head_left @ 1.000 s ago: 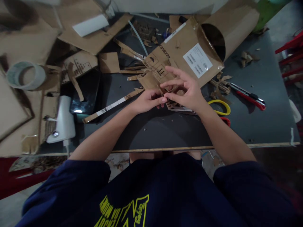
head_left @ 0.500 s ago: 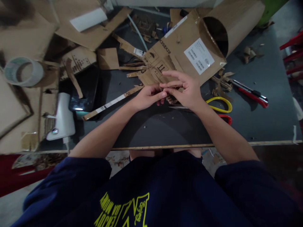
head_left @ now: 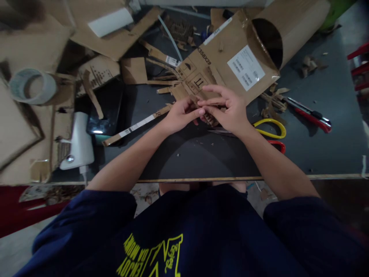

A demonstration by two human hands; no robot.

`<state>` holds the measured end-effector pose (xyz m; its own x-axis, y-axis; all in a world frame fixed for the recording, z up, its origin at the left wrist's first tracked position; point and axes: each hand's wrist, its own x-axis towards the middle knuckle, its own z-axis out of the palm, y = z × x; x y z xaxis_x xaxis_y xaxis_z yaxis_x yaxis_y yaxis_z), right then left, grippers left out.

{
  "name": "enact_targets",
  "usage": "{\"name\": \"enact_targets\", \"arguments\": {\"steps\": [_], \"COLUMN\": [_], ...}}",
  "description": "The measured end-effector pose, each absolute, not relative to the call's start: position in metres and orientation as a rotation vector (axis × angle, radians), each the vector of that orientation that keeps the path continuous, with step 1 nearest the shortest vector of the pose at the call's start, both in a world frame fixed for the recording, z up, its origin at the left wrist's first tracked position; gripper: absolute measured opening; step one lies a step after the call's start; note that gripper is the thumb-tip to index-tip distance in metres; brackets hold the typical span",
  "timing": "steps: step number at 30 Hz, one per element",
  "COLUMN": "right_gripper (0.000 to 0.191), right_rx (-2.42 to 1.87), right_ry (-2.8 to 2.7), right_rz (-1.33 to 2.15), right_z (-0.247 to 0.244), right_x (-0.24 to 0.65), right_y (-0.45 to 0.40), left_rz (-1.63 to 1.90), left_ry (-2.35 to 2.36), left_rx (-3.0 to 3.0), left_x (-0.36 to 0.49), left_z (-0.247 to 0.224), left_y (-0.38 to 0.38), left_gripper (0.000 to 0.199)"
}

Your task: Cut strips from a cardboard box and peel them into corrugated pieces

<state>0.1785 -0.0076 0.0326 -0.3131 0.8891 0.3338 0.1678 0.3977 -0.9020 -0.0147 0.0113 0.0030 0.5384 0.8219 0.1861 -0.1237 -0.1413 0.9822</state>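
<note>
Where the hands meet: left hand (head_left: pixel 182 116) and right hand (head_left: pixel 233 110) come together in front of the carton, thumb tips touching, both closed on one thin cardboard piece.
Cardboard piece (head_left: pixel 216 104): held above the near end of the carton, between the fingers; its far side is hidden, so I cannot tell whether it is fully loose.
Corrugated scrap (head_left: pixel 211 120): just below the fingers; whether it belongs to the held piece is unclear.
Carton (head_left: pixel 215 57): its printed face and shipping label (head_left: pixel 246 68) are largely whole, while the near end looks ragged.
Cut so far: a long barcoded strip (head_left: pixel 138 125) and a squarish panel (head_left: pixel 134 71) lie separate, left of the carton.
Still in hand: the held piece is not yet set down; how much work remains cannot be judged from this view.
Scissors (head_left: pixel 283 130): on the tabletop (head_left: pixel 184 163), partly under the right forearm, ungripped.
Utility knife (head_left: pixel 313 118): farther right, also unused.
Tape roll (head_left: pixel 50 91): far left, on cardboard sheets (head_left: pixel 20 134).
</note>
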Motion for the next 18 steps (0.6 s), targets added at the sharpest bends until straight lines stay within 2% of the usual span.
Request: {"name": "enact_targets", "arguments": {"steps": [10, 18], "right_gripper": [0.047, 0.045], "right_rx": [-0.915, -0.904], "right_ry": [-1.813, -1.863], "right_rz": [0.943, 0.909], "right_z": [0.031, 0.026], "right_x": [0.180, 0.176], "right_y": [-0.007, -0.006], "left_rz": [0.789, 0.773], "left_ry": [0.682, 0.666], "left_rx": [1.473, 1.510], "left_x": [-0.015, -0.015], "left_z": [0.013, 0.015], "left_y": [0.008, 0.006], "left_gripper": [0.053, 0.022]}}
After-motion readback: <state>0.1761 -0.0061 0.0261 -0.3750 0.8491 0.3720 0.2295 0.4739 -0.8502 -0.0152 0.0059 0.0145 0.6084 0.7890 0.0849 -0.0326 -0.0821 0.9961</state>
